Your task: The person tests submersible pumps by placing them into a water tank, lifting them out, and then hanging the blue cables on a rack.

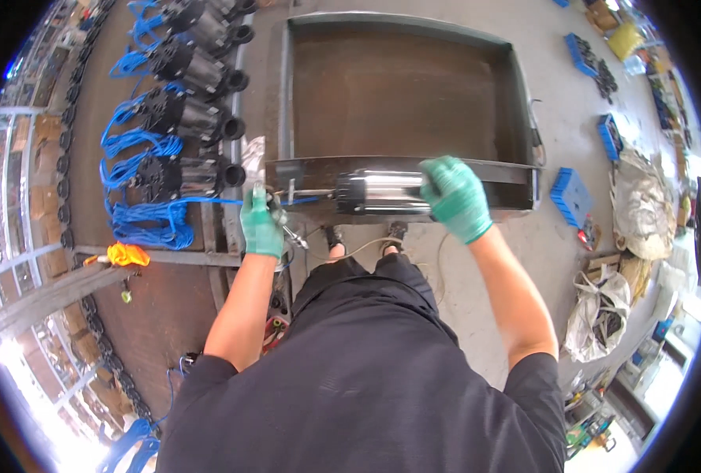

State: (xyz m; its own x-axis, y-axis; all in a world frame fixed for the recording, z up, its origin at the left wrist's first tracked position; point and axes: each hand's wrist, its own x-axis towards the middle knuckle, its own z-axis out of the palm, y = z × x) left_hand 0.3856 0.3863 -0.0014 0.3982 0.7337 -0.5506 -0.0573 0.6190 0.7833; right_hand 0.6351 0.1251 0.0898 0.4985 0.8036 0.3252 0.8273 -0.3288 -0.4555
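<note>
A shiny metal cylinder with a black end (pixel 378 192) lies on its side on the near rim of a large dark metal tray (pixel 402 169). My right hand (pixel 454 197), in a green glove, grips the cylinder's right end. My left hand (pixel 262 225), also green-gloved, holds a small metal tool (pixel 289 231) at the tray's left corner, where a blue cable (pixel 208 202) and a thin rod run toward the cylinder's black end.
Several similar black-and-silver cylinders with coiled blue cables (pixel 181 118) lie in a row on the bench at left. An orange rag (pixel 127 254) rests on a rail. Blue crates (pixel 571 195), bags (pixel 599 311) and clutter line the concrete floor at right.
</note>
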